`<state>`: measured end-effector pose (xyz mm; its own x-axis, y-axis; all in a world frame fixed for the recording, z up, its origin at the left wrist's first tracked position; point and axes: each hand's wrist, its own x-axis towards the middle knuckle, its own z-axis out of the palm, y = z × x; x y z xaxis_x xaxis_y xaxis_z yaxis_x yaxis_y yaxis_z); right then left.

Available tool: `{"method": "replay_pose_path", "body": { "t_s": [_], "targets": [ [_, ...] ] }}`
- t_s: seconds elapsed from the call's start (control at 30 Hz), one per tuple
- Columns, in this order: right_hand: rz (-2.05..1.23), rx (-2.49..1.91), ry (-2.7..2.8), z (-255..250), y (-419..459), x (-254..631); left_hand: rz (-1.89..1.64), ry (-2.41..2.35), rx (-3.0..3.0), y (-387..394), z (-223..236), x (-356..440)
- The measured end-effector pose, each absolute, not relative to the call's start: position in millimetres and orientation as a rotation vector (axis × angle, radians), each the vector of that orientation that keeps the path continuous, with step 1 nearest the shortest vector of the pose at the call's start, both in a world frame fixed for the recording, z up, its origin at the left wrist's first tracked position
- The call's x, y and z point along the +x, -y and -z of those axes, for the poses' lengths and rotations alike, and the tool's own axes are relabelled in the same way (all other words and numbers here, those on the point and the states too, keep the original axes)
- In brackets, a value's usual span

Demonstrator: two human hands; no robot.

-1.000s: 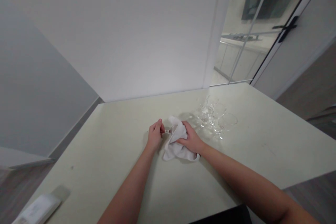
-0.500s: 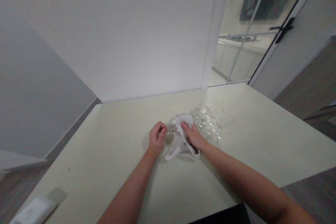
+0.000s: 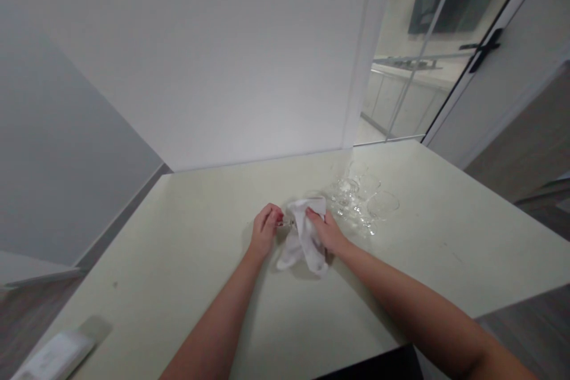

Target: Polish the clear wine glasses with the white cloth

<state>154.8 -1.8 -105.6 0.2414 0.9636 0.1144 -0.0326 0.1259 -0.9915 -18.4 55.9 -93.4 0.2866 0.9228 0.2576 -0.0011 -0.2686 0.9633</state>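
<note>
Near the middle of the table, my left hand (image 3: 266,225) is closed around the thin clear stem of a wine glass (image 3: 287,223). The glass lies sideways, its bowl pointing right and mostly hidden under a white cloth (image 3: 305,240). My right hand (image 3: 327,231) grips that cloth, pressing it around the bowl, with the thumb on top. The lower part of the cloth hangs down toward the tabletop. Just beyond my right hand stand several clear stemmed glasses (image 3: 356,196), close together.
The pale table (image 3: 187,249) meets a white wall (image 3: 249,71) at its far edge. At the near left corner lies a white box-like object (image 3: 57,356). A black object (image 3: 374,365) shows at the bottom edge. To the right is a glass-paned door with a black handle (image 3: 485,50).
The cloth has shifted and folded over the bowl, its lower edge now hanging differently. My left fingers have turned slightly on the stem. The standing glasses have stayed in place.
</note>
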Motion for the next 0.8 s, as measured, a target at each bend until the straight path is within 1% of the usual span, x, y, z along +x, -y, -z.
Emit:
{"method": "replay_pose_path", "body": {
  "t_s": [0.1,0.2,0.4,0.47,0.53,0.67,0.73,0.8],
  "targets": [
    [-1.102,-1.231,0.889,107.1,-0.7,157.8,-1.321,-0.782,1.718,-48.4,95.0,-20.2],
    [-1.095,-1.201,0.949,105.4,1.7,158.2,-1.369,-0.834,1.768,-48.0,93.9,-19.7],
    [-0.595,-1.154,1.526,96.8,9.9,154.6,-1.059,-1.088,1.332,-63.7,87.5,-14.6],
    [-0.548,-1.135,1.555,97.1,9.5,154.3,-1.058,-1.076,1.330,-63.9,87.3,-13.8],
    [-0.642,-1.144,1.468,98.9,8.0,153.9,-1.126,-1.022,1.399,-60.1,88.6,-14.4],
    [-0.999,-1.150,1.105,100.3,6.5,151.3,-1.357,-0.839,1.683,-47.7,90.0,-19.5],
    [-1.069,-1.196,0.988,98.3,7.5,150.2,-1.402,-0.765,1.855,-42.8,88.4,-22.0],
    [-1.064,-1.234,0.974,95.9,8.8,150.2,-1.376,-0.745,1.946,-41.0,86.3,-22.8]
  ]
}}
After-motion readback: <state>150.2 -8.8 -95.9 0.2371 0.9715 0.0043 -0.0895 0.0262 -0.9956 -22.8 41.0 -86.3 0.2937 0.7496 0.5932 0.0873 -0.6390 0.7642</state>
